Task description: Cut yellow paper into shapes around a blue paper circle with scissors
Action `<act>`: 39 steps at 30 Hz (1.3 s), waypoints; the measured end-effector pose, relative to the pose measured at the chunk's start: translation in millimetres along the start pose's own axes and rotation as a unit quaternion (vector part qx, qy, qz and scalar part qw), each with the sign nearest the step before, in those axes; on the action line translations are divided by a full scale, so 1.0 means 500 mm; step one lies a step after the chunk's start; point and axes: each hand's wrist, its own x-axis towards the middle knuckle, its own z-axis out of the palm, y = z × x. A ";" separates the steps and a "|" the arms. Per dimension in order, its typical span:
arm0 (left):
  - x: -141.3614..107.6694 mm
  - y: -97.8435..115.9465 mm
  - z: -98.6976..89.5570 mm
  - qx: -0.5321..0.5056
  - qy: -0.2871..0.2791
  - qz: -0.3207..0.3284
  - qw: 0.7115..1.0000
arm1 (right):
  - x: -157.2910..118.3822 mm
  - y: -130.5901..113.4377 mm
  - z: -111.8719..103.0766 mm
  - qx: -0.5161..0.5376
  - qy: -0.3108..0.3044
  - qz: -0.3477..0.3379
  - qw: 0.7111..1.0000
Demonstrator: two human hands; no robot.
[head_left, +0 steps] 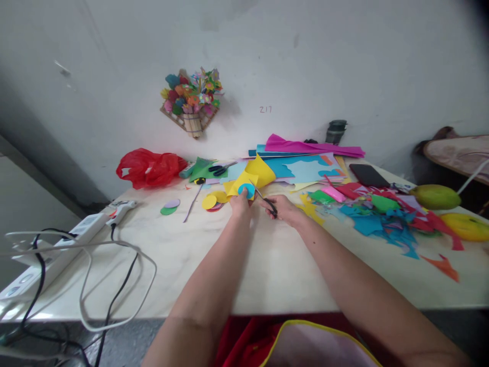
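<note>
The left grip (240, 203) pinches the blue disc (249, 190) against the yellow paper (263, 171) over the surface (275, 275) — presumably so its rim can guide the scissors (271, 205). The right grip (282, 208) wraps their black handles, while loose yellow discs (209, 202) lie to the left — apparently kept clear.

Likely home craft spot: scissors (272, 208), table (282, 275) of paper scraps (362, 223), fruit (436, 197) right, flower basket (192, 124) on far wall (114, 102), power strip (63, 255) left.

Number (265, 109), apparently "217", on white wall (305, 61)
</note>
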 end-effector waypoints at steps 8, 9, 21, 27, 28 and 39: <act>-0.009 0.002 0.002 0.019 0.019 -0.008 1.000 | 0.008 0.004 -0.003 -0.007 0.000 -0.008 1.000; -0.011 0.004 0.002 0.019 0.022 -0.010 1.000 | 0.007 0.004 -0.003 -0.007 0.000 -0.009 1.000; -0.014 0.016 0.001 0.005 -0.010 -0.026 1.000 | 0.011 0.006 -0.006 -0.006 -0.001 -0.013 1.000; -0.014 0.019 0.000 -0.013 -0.038 -0.029 0.999 | 0.012 0.006 -0.009 -0.009 0.002 -0.011 1.000; -0.015 0.020 0.000 -0.015 -0.039 -0.031 0.999 | 0.012 0.005 -0.009 -0.009 0.003 -0.011 1.000; 0.005 0.009 -0.009 -0.019 -0.060 -0.022 0.998 | 0.007 0.002 -0.009 -0.028 0.007 -0.015 0.999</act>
